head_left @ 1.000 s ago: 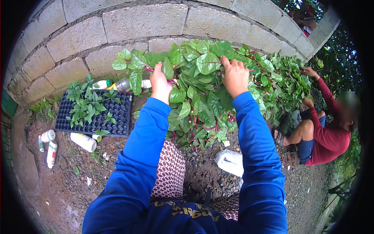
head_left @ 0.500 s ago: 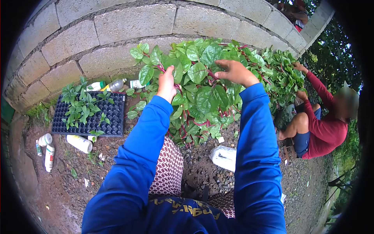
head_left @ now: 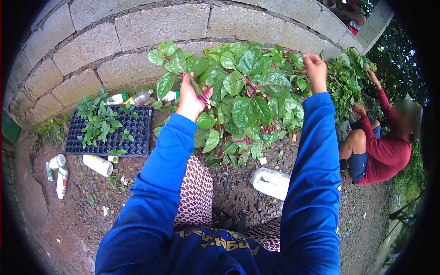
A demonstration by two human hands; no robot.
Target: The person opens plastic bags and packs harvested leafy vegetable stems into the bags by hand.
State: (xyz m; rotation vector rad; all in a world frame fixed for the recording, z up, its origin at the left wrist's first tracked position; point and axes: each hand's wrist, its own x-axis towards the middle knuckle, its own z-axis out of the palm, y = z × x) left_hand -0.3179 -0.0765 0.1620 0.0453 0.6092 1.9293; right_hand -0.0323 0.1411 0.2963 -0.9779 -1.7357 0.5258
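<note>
A large heap of leafy greens (head_left: pixel 247 110) with purple-red stems lies along the block wall in front of me. My left hand (head_left: pixel 191 97) is closed round a leafy stem at the left end of the heap, and leaves stick out above and below its fingers. Over the right part of the heap, my right hand (head_left: pixel 315 72) is raised, its fingers bent and pressed together near the wall. Whatever those fingertips hold, if anything, is too small to make out.
Left of the heap sits a black seedling tray (head_left: pixel 137 133) with seedlings, bottles around it. A white wrapped bundle (head_left: pixel 270 183) lies on the ground. At the right a person in a red shirt (head_left: pixel 389 153) handles the greens; the block wall (head_left: pixel 160 27) runs behind.
My right hand has moved off the leaves, up and to the right, its fingers now drawn together. My left hand still holds its stem. The other person's upper hand has lifted some greens.
</note>
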